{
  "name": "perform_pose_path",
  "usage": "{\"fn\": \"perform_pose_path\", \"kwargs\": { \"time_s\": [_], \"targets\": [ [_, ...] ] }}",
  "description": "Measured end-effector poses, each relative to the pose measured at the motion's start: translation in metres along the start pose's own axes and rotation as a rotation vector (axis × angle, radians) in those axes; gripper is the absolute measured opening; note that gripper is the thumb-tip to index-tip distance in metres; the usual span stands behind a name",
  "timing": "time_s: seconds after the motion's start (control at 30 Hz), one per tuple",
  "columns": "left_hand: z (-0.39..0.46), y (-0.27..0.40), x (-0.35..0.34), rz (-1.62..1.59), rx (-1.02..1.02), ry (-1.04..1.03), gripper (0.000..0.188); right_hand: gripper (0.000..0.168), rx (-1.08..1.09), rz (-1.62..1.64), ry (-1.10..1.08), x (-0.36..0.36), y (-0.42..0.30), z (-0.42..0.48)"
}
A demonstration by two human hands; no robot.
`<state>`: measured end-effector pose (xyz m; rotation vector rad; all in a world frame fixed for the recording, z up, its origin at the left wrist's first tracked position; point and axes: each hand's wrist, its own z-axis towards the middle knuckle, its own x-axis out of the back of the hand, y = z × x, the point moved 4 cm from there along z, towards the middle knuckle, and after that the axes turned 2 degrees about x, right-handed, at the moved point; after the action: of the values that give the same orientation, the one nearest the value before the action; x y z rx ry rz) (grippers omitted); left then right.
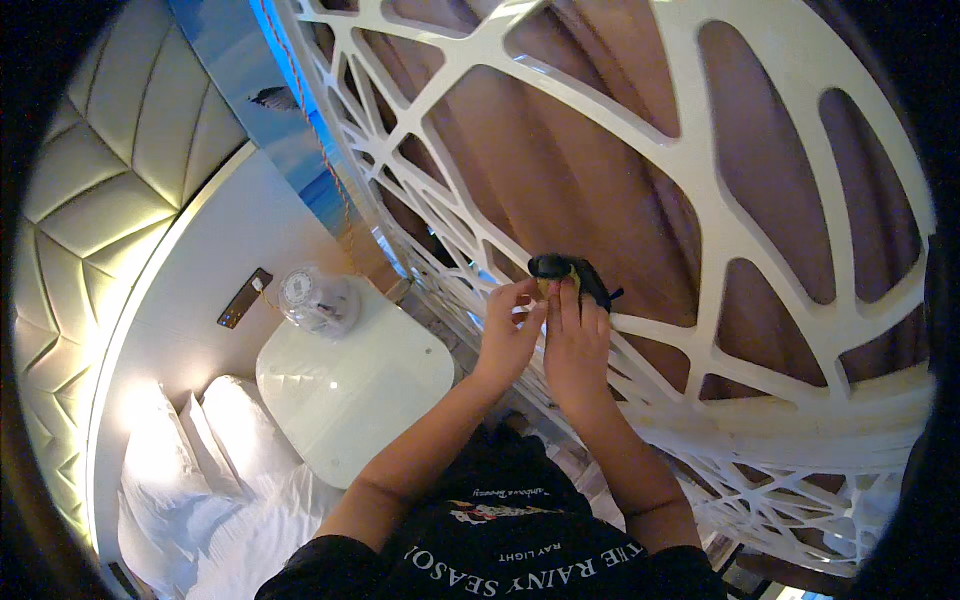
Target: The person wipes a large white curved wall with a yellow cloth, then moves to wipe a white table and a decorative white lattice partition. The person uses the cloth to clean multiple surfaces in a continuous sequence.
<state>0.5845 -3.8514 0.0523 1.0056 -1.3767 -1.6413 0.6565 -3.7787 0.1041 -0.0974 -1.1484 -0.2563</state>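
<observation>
A small dark object with yellow-green parts, perhaps a folded glove or pouch, is held up in front of a white lattice screen. My right hand is closed on it, with the fingers over its lower edge. Beside it, my left hand has its thumb and fingers bent towards the object's left end. Whether those fingertips pinch its edge cannot be told. Brown curtain fabric hangs behind the lattice.
At the left, a pale rounded table bears a clear plastic-like container. Near it are a wall socket panel and white pillows on a bed. A twisted orange cord hangs beside the lattice.
</observation>
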Motion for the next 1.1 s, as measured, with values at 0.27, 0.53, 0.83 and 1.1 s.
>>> {"fn": "perform_pose_path", "kwargs": {
  "time_s": [0.27, 0.53, 0.83, 1.1],
  "targets": [
    [0.035, -0.047, 0.048, -0.169, 0.335, -0.125, 0.031, 0.062, 0.104, 0.027, -0.007, -0.039, -0.038, 0.074],
    [0.068, -0.03, 0.083, -0.216, 0.352, -0.117, 0.036, 0.054, 0.038, 0.168, 0.105, -0.051, -0.048, 0.087],
    [0.102, -0.01, 0.091, -0.43, 0.342, 0.011, 0.072, 0.045, -0.042, 0.473, 0.083, -0.051, -0.063, 0.123],
    [0.132, -0.015, 0.086, -0.614, 0.425, -0.163, 0.062, 0.047, 0.118, 0.669, 0.329, -0.041, -0.084, 0.195]
  ]
}}
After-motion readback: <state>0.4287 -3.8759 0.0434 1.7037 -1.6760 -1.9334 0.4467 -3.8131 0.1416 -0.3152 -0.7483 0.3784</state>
